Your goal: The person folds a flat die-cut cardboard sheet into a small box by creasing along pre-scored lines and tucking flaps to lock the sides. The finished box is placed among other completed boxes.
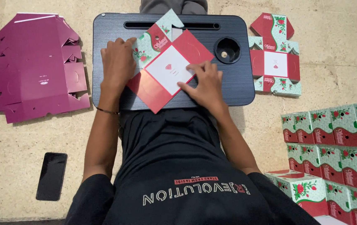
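Surface: a dark grey lap desk (237, 89) with fine ribbing lay across the person's lap, its corners rounded, a long slot along the far edge and a round cup recess (227, 50) at the far right.
Box blank: a flat, unfolded carton blank (168, 62), red with a white centre panel and pale green flaps printed with strawberries, lay turned on the diagonal in the middle of the desk, one corner hanging over the near edge.
Left hand: the left hand (117, 62) pressed flat on the blank's left green flap, fingers spread and closed on nothing.
Right hand: the right hand (205, 83) lay palm down on the white panel's near right edge, fingertips pressing, not gripping.
Floor: a pale, mottled stone floor (20, 146) surrounded the desk.
Left of desk: a stack of flat magenta carton blanks (34, 71) lay well apart from the desk; nearer the person a black phone (52, 176) lay screen dark.
Right of desk: another flat strawberry blank (275, 56) lay just beside the desk.
Near right: folded strawberry boxes (337, 137) stood stacked in rows, one more (305, 189) lying in front of them.
Person: seated, in a black shirt (174, 166), a thin bracelet (107, 111) on the left wrist.
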